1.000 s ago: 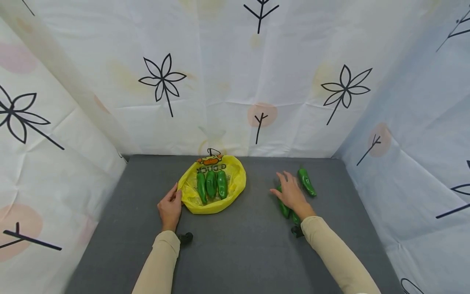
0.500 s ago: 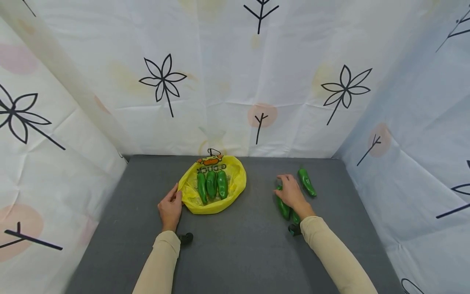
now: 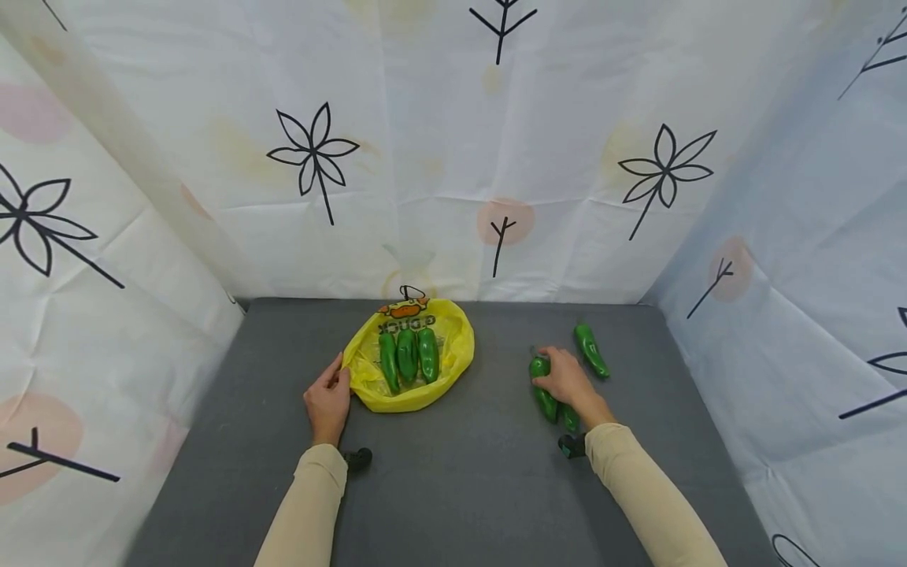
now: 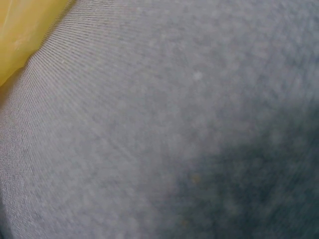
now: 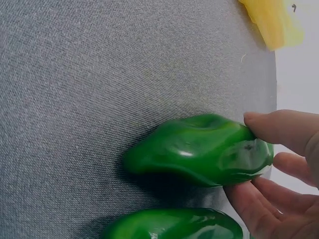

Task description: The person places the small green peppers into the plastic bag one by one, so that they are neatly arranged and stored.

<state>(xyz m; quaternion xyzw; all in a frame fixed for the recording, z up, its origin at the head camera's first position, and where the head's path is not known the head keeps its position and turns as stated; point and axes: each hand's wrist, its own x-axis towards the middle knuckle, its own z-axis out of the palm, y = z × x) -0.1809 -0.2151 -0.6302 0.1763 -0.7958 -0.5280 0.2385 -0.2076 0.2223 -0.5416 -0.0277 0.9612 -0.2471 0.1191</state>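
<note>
On the left, my left hand [image 3: 329, 403] holds the side rim of a yellow plastic bag [image 3: 397, 405], which is spread open. Inside the bag, three green peppers [image 3: 407, 356] lie side by side. My right hand [image 3: 570, 384] grips another green pepper [image 3: 544, 400] near its stem end; the right wrist view has thumb and fingers on opposite sides of this pepper [image 5: 194, 149]. Close beside it is a second pepper [image 3: 569, 419], partly hidden by the hand. A third loose pepper [image 3: 591, 350] lies farther back to the right. The left wrist view misses the left hand.
A dark grey table [image 3: 453, 488] carries everything. White printed cloth [image 3: 439, 181] rises behind it and along both sides. Black wrist cameras [image 3: 359, 460] sit at the inner side of both wrists, the right one beside the second loose pepper.
My right hand has come down slightly, its spread fingers closing around the pepper's stem end. My left hand and the bag have stayed in place.
</note>
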